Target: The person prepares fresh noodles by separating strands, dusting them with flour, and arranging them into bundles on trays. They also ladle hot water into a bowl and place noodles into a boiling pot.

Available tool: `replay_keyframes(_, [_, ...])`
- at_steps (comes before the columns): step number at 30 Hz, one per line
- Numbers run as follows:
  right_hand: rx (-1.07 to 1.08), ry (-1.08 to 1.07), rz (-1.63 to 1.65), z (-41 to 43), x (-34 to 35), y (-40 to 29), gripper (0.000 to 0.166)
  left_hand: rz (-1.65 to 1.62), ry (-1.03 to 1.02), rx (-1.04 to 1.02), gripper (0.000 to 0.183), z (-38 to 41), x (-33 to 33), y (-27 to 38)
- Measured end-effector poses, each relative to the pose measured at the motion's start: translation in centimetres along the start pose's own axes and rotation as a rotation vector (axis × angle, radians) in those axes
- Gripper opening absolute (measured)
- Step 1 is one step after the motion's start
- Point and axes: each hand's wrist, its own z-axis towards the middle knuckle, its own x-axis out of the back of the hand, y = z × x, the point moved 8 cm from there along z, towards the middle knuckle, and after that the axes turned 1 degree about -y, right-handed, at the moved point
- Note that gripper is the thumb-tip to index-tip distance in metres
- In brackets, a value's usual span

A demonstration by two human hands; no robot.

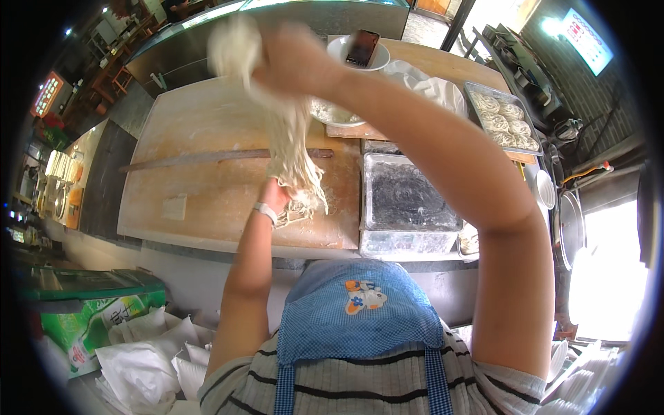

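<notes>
A long bundle of fresh noodles hangs between my two hands above the floured wooden board. My right hand, raised high and blurred, grips the upper end, where a pale clump bulges out to its left. Lower down, my left hand, with a white band on its wrist, holds the strands near their bottom end. Its fingers are partly hidden by them. Some loose strands touch the board just below. Behind the hanging noodles lies a long wooden rolling pin, crossing the board sideways.
Right of the board stands a clear bin with a flour-dusted dark top. Farther right, a metal tray holds several noodle nests. Behind are a floury white dish, a white cloth and a phone on a plate.
</notes>
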Motion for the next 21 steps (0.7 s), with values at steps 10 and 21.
replay_keyframes(10, [-0.1, -0.017, 0.268, -4.5, -7.5, 4.4, 0.029, 0.567, -0.037, -0.751, 0.059, -10.2, -8.5, 15.1])
replay_keyframes(21, [-0.075, -0.014, -0.007, -10.1, -5.7, 2.2, 0.039, 1.162, 0.139, -1.214, 0.034, -15.9, -20.7, 15.2])
